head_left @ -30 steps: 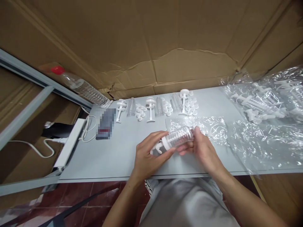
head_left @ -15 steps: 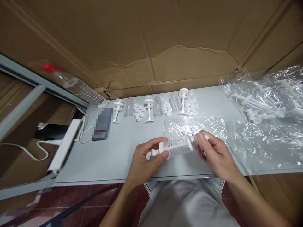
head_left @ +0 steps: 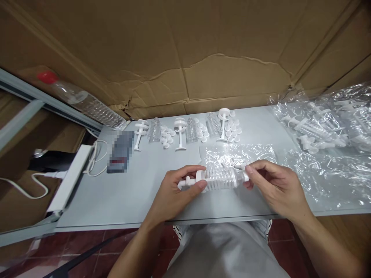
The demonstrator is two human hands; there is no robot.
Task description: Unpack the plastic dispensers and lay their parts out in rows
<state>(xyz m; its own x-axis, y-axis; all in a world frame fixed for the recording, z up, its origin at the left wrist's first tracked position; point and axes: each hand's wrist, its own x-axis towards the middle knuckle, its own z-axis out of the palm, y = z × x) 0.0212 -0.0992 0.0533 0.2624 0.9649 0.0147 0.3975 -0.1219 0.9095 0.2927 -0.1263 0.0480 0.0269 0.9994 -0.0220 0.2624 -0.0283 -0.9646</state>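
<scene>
A clear ribbed plastic syringe (head_left: pixel 222 178) with a white collar and white plunger lies nearly level above the table's front part. My left hand (head_left: pixel 181 189) is closed around its collar end, thumb in front, and the plunger handle sticks out to the left past my fingers. At the narrow right end sits a small white cap (head_left: pixel 246 176). My right hand (head_left: pixel 271 185) pinches this cap between thumb and fingers; the fingertips behind it are partly hidden. Beneath and behind the syringe lies a flat clear plastic bag (head_left: pixel 257 153).
Along the back stand white plungers (head_left: pixel 180 135), clear ribbed barrels (head_left: pixel 191 130) and several small white caps (head_left: pixel 232 131). Bagged syringe parts (head_left: pixel 319 123) are at right. At left are a water bottle (head_left: pixel 92 108), a dark pixelated object (head_left: pixel 120 152), and a power strip (head_left: pixel 71 179) with cables.
The syringe has turned from slightly tilted to nearly level. My right fingers have shifted on its tip, showing the white cap there. The view has swung slightly right.
</scene>
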